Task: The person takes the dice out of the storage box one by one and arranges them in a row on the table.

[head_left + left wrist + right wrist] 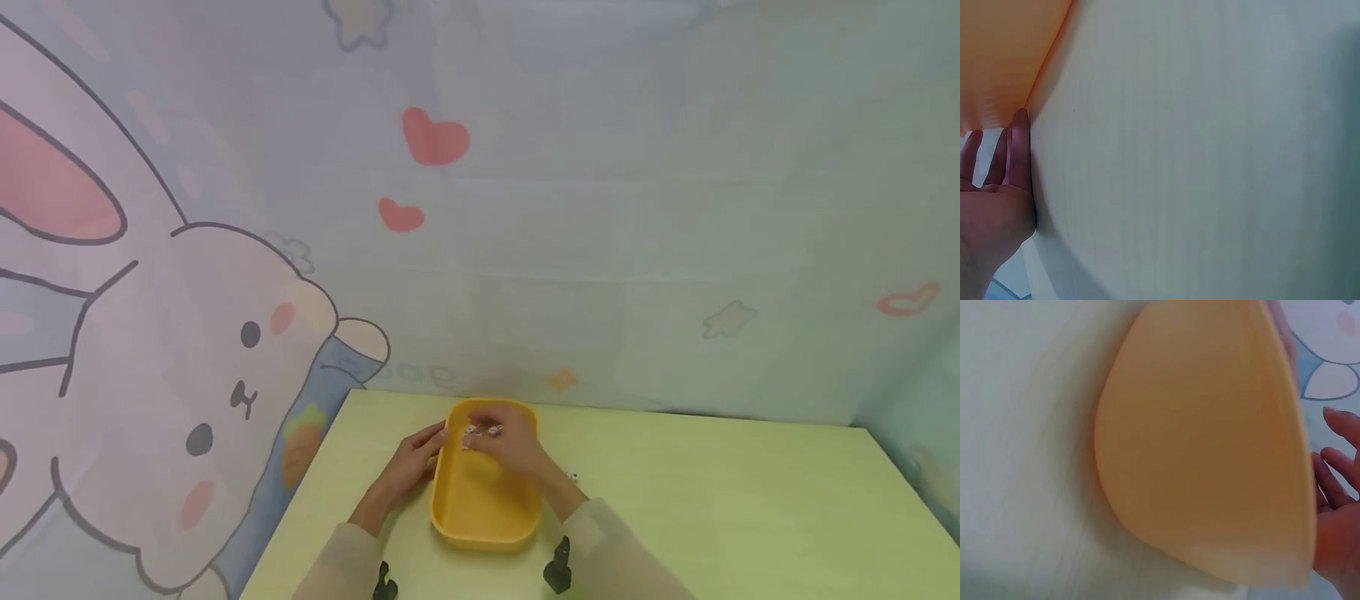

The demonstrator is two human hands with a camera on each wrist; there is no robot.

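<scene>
A yellow tray (487, 533) with raised walls rests on the table. My left hand (412, 460) is at its left side, its fingertips touching the outer wall; in the left wrist view the left fingers (1019, 150) look nearly straight. Over the far part of the tray is my right hand (513, 440), with thumb and fingers parted above several small white-and-red pieces (470, 431), too small to identify. The right wrist view shows the right hand (1341, 506) partly behind the tray wall (1210, 456), with nothing visible between its parted fingers.
Another small whitish piece (573, 477) lies on the table (712, 500) just right of the tray, partly behind the right forearm. Two dark objects (558, 567) show near the sleeves at the bottom. A cloth backdrop (600, 208) with a rabbit and hearts stands behind the table.
</scene>
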